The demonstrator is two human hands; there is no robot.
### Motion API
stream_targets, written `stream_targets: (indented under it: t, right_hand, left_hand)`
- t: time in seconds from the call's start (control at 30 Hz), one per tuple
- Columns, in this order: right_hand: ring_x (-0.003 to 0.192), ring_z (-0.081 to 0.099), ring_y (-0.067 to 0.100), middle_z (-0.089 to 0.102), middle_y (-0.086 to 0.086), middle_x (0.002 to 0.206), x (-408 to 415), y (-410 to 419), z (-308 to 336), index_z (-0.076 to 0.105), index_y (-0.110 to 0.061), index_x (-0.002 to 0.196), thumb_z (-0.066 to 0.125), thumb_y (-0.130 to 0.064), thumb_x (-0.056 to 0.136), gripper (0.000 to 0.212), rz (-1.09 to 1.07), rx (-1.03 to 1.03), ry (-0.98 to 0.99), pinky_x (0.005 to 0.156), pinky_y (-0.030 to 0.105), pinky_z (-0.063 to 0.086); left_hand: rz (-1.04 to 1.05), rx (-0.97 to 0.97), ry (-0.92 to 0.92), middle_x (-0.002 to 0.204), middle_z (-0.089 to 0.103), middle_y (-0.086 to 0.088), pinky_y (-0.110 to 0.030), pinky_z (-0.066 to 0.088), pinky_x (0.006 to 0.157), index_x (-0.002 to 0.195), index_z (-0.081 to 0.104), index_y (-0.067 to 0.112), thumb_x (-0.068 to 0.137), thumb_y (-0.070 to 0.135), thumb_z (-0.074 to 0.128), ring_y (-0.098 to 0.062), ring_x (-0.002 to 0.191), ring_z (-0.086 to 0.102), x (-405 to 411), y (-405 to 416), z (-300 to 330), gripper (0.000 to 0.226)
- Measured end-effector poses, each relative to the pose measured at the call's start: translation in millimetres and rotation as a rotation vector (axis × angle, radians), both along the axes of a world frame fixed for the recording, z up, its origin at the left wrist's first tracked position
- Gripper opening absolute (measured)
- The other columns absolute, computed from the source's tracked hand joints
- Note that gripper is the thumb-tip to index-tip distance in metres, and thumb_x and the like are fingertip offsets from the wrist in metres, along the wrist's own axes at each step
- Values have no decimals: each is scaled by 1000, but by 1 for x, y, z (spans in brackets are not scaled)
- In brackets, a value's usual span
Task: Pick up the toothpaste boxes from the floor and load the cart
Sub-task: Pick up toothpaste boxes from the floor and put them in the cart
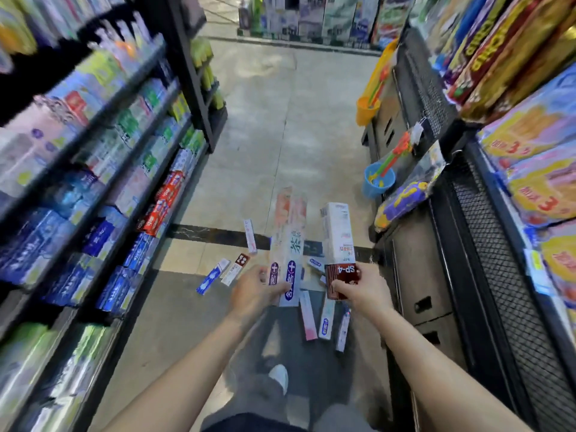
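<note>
Head view showed your left hand (254,291) with its grip closed around the near ends of a bundle of long toothpaste boxes (288,244), thumb across the purple-and-white labels, the boxes fanning up and away from you. Your right hand (358,286) had its grip wrapped around the brown end of a second stack of boxes (338,241), the white carton on top pointing away, the letters "SP-4" facing you upside down. Both bundles were held above the floor (280,120), close beside each other but apart.

Below and between your hands, more toothpaste boxes lay scattered on the floor: a blue-and-white box (213,276) and a brown-tipped box (235,269) to the left, a slim pink one (250,236) further out, and a pink box (308,314), a white box with a blue label (326,319) and another white one (343,330) near your shoe (279,377).

Stocked toothpaste shelves (93,182) ran along your left; a dark mesh rack (483,229) stood on your right, with a blue toy bucket (378,179) hanging at its end. I could not make out a cart.
</note>
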State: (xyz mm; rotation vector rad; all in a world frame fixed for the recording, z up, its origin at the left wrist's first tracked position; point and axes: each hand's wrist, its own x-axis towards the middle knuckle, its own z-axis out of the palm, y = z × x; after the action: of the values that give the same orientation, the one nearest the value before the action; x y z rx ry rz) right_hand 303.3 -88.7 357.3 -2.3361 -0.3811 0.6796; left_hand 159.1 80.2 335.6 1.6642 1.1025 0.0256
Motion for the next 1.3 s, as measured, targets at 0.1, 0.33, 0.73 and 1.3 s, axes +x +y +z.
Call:
stream_targets:
  t: [0.1, 0.33, 0.73, 1.3]
  right_hand:
    - [78, 63, 6, 68, -10, 85, -28, -11, 13, 63, -27, 94, 76, -30, 71, 27, 88, 61, -43, 68, 21, 49]
    - [86, 67, 15, 72, -3, 94, -108, -40, 18, 65, -20, 103, 77, -35, 71, 38, 252, 161, 14, 81, 36, 55]
    - [82, 69, 12, 74, -3, 92, -323, -67, 13, 67, -16, 98, 76, -35, 72, 34, 789, 120, 175, 80, 34, 56]
    - [58, 61, 6, 66, -4, 69, -624, -64, -5, 65, -22, 70, 73, -28, 77, 12, 1422, -214, 150, 46, 10, 45]
  left_hand:
    - [84, 68, -77, 81, 72, 10, -33, 54, 78, 79, 63, 26, 65, 27, 85, -13, 79, 68, -39, -27, 24, 26]
    - [328, 103, -152, 90, 71, 0, -24, 53, 74, 98, 64, 13, 69, 18, 84, 0, 68, 61, -148, -114, 49, 35]
    - [877, 119, -49, 86, 73, 2, -30, 57, 67, 103, 66, 12, 72, 20, 82, -6, 65, 65, -390, -261, 70, 36]
    - [1222, -39, 228, 63, 63, 12, -19, 43, 57, 63, 60, 25, 73, 47, 75, -2, 60, 57, -660, -356, 54, 29]
